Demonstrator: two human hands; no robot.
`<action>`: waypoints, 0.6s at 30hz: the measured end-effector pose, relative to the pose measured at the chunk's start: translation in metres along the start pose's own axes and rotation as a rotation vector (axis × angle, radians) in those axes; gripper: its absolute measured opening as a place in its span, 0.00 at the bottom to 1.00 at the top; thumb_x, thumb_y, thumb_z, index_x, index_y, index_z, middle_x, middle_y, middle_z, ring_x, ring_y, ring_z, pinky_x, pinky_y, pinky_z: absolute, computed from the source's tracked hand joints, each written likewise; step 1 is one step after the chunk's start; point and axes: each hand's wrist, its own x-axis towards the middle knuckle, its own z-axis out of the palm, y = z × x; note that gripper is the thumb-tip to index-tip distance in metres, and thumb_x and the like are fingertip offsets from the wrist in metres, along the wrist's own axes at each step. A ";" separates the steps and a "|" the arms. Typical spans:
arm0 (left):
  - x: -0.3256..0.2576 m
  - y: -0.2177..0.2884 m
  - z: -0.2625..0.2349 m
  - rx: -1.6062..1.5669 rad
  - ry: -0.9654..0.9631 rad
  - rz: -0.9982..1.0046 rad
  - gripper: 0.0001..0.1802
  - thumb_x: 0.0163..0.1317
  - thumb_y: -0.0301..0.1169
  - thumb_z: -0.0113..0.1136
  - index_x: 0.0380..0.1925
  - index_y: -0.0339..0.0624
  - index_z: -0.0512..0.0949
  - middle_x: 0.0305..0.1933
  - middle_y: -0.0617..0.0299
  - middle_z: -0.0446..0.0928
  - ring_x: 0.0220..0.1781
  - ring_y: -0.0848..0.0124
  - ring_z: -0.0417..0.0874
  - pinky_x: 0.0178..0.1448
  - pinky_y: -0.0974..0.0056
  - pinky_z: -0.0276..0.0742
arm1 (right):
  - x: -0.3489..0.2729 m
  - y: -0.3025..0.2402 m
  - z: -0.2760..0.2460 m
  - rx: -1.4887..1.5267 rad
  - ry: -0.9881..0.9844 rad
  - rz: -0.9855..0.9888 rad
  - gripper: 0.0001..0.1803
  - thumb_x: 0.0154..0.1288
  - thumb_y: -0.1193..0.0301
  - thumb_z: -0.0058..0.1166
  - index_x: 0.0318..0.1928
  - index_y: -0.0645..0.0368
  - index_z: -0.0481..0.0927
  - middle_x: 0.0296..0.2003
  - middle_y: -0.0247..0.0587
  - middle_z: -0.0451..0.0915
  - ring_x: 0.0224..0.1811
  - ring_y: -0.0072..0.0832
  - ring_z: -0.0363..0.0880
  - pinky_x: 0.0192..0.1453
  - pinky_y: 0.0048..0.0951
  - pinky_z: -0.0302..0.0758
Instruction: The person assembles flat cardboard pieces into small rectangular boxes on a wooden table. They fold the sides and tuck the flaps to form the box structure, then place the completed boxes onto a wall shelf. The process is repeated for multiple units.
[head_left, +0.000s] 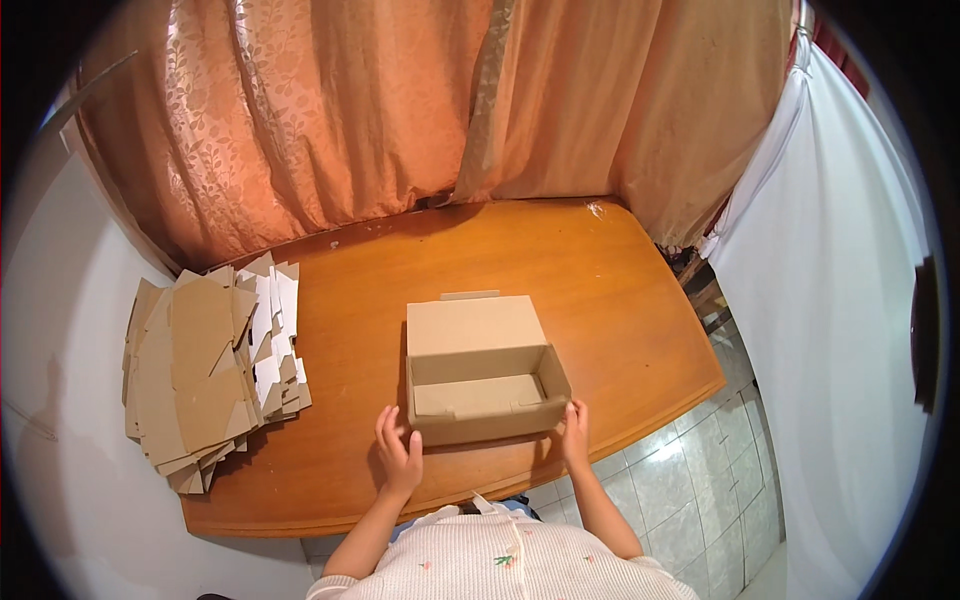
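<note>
A small brown cardboard box (485, 395) stands on the wooden table (560, 270) with its lid flap folded back, so the inside shows and holds nothing. My left hand (398, 452) rests with fingers spread against the box's near left corner. My right hand (574, 430) touches the near right corner. Neither hand lifts the box; it sits flat on the table.
A messy stack of flat brown and white cardboard blanks (205, 370) lies on the table's left end. Orange curtains (400, 110) hang behind the table. A white sheet (840, 300) hangs at the right above a tiled floor (700, 480).
</note>
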 end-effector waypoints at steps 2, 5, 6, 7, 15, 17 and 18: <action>-0.011 -0.003 -0.011 -0.068 -0.017 -0.109 0.26 0.66 0.32 0.46 0.62 0.35 0.58 0.65 0.46 0.59 0.51 0.56 0.76 0.57 0.56 0.70 | -0.015 0.014 -0.014 0.020 0.020 0.142 0.20 0.72 0.60 0.39 0.54 0.64 0.68 0.46 0.44 0.72 0.47 0.30 0.71 0.54 0.30 0.68; -0.018 -0.025 -0.017 -0.047 0.041 -0.107 0.26 0.63 0.31 0.49 0.60 0.34 0.61 0.65 0.45 0.58 0.54 0.57 0.75 0.60 0.57 0.69 | -0.022 0.030 -0.025 0.019 0.094 0.198 0.21 0.72 0.60 0.39 0.56 0.64 0.67 0.50 0.46 0.71 0.52 0.30 0.70 0.56 0.30 0.68; -0.015 -0.027 -0.018 -0.035 0.018 -0.075 0.27 0.63 0.31 0.50 0.61 0.34 0.60 0.65 0.45 0.58 0.56 0.55 0.73 0.61 0.57 0.68 | -0.024 0.023 -0.023 0.008 0.064 0.174 0.22 0.71 0.60 0.40 0.57 0.64 0.66 0.52 0.46 0.70 0.55 0.31 0.68 0.58 0.30 0.67; -0.012 -0.031 -0.019 -0.022 -0.004 -0.042 0.28 0.62 0.32 0.51 0.61 0.34 0.59 0.66 0.44 0.57 0.58 0.54 0.72 0.62 0.56 0.67 | -0.023 0.016 -0.022 -0.002 0.034 0.150 0.23 0.71 0.61 0.40 0.59 0.64 0.65 0.54 0.47 0.69 0.57 0.31 0.67 0.60 0.31 0.66; 0.018 -0.002 0.002 0.102 -0.332 0.155 0.42 0.56 0.39 0.61 0.66 0.34 0.53 0.71 0.39 0.48 0.73 0.45 0.50 0.72 0.51 0.50 | -0.014 -0.013 0.005 0.077 -0.241 0.040 0.30 0.67 0.68 0.47 0.66 0.66 0.58 0.65 0.51 0.60 0.67 0.36 0.59 0.69 0.31 0.55; 0.017 -0.009 0.003 0.101 -0.314 0.145 0.41 0.57 0.39 0.59 0.66 0.34 0.53 0.71 0.39 0.47 0.73 0.45 0.49 0.72 0.49 0.49 | -0.018 0.001 0.007 0.018 -0.236 -0.009 0.30 0.67 0.68 0.46 0.66 0.66 0.57 0.66 0.51 0.60 0.68 0.36 0.59 0.68 0.31 0.56; 0.015 -0.011 0.004 0.099 -0.311 0.139 0.40 0.58 0.38 0.58 0.66 0.34 0.53 0.71 0.39 0.47 0.73 0.45 0.49 0.72 0.48 0.48 | -0.020 0.007 0.006 -0.014 -0.229 -0.029 0.30 0.67 0.68 0.45 0.67 0.67 0.57 0.67 0.51 0.59 0.68 0.35 0.58 0.68 0.31 0.57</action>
